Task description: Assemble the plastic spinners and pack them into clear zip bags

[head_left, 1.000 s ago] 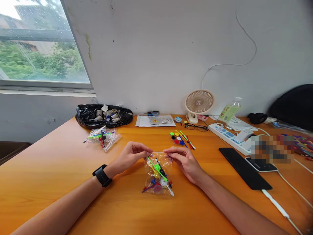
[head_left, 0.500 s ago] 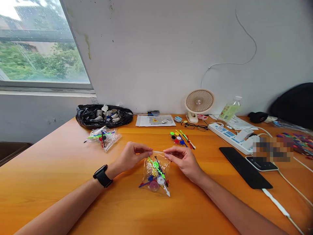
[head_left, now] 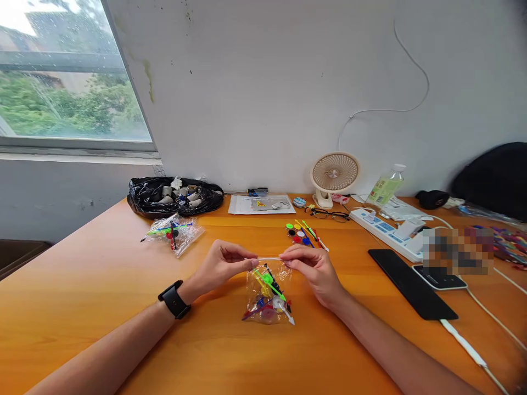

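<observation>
A clear plastic zip bag [head_left: 256, 299] hangs between my hands above the wooden table. Coloured plastic arrows and small round discs fill it, among them a green arrow [head_left: 272, 284] and a white arrow tip [head_left: 291, 320]. My left hand [head_left: 222, 264] pinches the left end of the bag's top edge between thumb and fingers. At the right end of the same edge, my right hand [head_left: 315, 270] pinches with thumb and forefinger. The top edge is stretched nearly straight between them. Past my right hand lie loose discs [head_left: 297, 233] and loose arrows [head_left: 316, 235].
Another filled clear bag [head_left: 187, 236] lies at the left, before a black plastic bag [head_left: 140, 197]. A small fan [head_left: 335, 173], glasses [head_left: 329, 213] and papers [head_left: 242, 206] stand or lie along the wall. On the right are a power strip [head_left: 382, 233], a black slab [head_left: 411, 285] and cables.
The bag has shifted slightly right and its lower end has swung right and up a little. My right hand's pinch has slid slightly right along the top edge.
</observation>
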Available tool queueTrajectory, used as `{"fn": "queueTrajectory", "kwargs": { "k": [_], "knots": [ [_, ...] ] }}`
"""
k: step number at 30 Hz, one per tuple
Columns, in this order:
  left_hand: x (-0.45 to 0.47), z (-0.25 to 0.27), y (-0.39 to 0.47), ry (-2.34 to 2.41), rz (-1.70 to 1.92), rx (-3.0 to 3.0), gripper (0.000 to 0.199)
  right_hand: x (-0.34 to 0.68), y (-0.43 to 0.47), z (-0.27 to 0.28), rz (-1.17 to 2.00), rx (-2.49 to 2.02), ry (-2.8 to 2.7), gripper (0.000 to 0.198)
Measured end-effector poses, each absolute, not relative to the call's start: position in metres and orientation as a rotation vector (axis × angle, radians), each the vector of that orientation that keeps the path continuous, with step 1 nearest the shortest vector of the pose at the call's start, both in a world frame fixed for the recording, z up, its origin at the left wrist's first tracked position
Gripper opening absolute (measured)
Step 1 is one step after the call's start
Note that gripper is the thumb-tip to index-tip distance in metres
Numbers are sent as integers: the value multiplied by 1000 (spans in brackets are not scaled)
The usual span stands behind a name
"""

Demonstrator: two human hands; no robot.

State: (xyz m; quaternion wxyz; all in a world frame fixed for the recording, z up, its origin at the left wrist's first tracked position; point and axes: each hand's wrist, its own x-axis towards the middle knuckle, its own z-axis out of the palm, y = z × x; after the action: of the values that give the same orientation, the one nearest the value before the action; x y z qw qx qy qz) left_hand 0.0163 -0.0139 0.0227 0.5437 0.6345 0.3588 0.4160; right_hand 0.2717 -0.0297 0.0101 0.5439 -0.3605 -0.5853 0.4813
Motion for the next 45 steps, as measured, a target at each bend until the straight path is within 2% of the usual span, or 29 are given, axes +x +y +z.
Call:
{"fn": "queueTrajectory", "kwargs": {
  "k": [7,9,11,13,17,22,30,39,45],
  "knots": [
    [19,22,-15,861,986,1418,29,274,-33,11,896,-797,-1634,13],
    [19,20,-15,856,1004,1407,30,274,-33,10,948,-822,-1624,14],
    [20,18,-14,851,1024,1433,31,272,-32,10,1064,-883,-1581,31],
    [21,16,-15,848,1047,1491,29,270,-31,9,1182,-938,-1577,39],
    [25,16,-19,826,1073,1541,27,262,-34,7,1285,-955,-1632,41],
    [31,19,-26,781,1011,1487,37,256,-40,9,1271,-912,-1614,37],
    [30,11,-24,809,937,1543,30,252,-41,7,1279,-902,-1642,35],
    [33,15,-26,854,985,1626,31,257,-39,10,1177,-957,-1733,41],
    [31,16,-23,870,1002,1616,29,271,-38,13,997,-992,-1831,31]
  ]
}}
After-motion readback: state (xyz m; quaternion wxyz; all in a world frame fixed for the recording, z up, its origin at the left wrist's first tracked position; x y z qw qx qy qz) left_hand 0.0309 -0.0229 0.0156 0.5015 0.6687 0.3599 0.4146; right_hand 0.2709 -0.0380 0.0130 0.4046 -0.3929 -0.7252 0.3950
